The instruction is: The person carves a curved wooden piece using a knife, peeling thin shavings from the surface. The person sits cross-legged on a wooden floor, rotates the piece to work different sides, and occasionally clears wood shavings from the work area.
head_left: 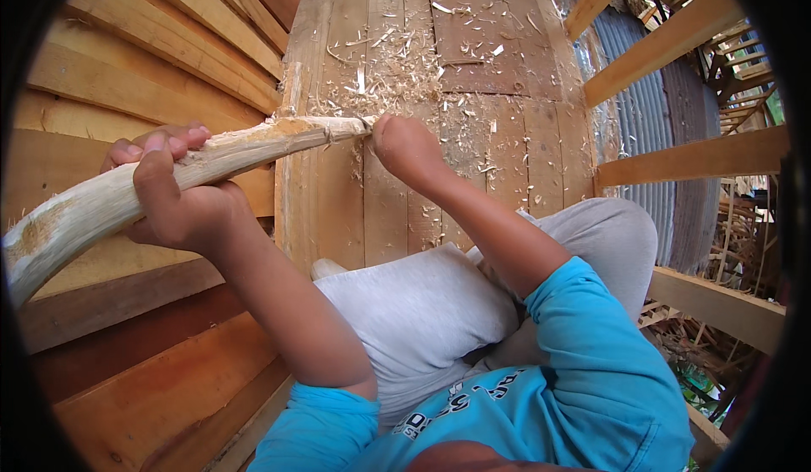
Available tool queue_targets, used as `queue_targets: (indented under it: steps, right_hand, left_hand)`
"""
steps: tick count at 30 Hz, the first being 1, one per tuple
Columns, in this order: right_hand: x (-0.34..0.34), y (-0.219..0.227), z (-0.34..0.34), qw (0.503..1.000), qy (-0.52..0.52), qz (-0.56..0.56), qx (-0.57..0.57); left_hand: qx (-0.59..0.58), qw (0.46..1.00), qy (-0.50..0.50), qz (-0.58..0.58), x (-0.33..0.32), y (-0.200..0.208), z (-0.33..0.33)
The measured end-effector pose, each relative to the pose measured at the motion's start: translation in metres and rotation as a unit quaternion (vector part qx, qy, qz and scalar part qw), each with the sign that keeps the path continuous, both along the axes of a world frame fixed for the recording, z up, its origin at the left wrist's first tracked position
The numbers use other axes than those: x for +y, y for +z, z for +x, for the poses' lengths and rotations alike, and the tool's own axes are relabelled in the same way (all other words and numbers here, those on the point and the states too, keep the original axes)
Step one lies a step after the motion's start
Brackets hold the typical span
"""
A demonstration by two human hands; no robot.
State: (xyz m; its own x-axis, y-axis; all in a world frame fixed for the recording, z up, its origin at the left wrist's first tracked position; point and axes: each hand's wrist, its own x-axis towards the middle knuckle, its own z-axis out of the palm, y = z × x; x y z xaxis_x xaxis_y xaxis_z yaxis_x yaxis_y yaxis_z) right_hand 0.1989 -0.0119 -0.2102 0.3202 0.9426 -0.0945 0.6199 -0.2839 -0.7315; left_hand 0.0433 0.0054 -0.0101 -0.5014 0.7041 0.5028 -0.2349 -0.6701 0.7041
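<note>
A long, curved, peeled wooden branch (228,153) slants from the left rim toward the middle, with a thinner, pale, freshly cut end. My left hand (182,189) is wrapped around its thicker part, thumb on top and fingers over the far side. At the thin end, my right hand (410,149) is closed in a fist, touching or nearly touching the wood. A small dark blade (369,124) shows between that fist and the branch tip; its handle is hidden inside the hand.
Curled wood shavings (397,67) litter the plank floor (338,227) ahead. A board wall (144,75) rises close on the left. Wooden railing bars (693,160) stand at the right, with corrugated metal sheeting (634,75) beyond. My bent leg (600,227) is below my right arm.
</note>
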Motion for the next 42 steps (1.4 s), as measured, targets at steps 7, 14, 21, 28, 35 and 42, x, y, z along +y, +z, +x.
queue_targets:
  steps: [7, 14, 21, 28, 35, 42]
  right_hand:
    - [0.001, 0.005, 0.001, 0.999, 0.018, -0.036, -0.020]
    - [0.014, -0.028, 0.014, 0.994, 0.018, -0.018, -0.104]
    - [0.037, -0.002, 0.029, 0.967, 0.126, -0.058, -0.214]
    - [0.036, 0.019, 0.068, 0.944, 0.161, -0.129, -0.259]
    - [-0.001, -0.002, 0.033, 0.984, 0.136, -0.112, -0.021]
    - [-0.009, 0.019, 0.004, 0.991, 0.107, -0.076, 0.003]
  left_hand:
    - [-0.006, 0.999, 0.043, 0.000, 0.002, 0.000, -0.001]
    - [0.029, 0.999, 0.043, 0.004, 0.004, -0.002, -0.008]
    - [0.042, 0.993, 0.111, -0.008, 0.006, 0.001, -0.007]
    - [0.047, 0.996, 0.068, -0.028, 0.001, 0.005, -0.006]
    - [0.048, 0.998, 0.038, -0.019, 0.000, 0.003, -0.005]
    - [0.040, 0.999, 0.036, -0.004, -0.001, 0.001, -0.010]
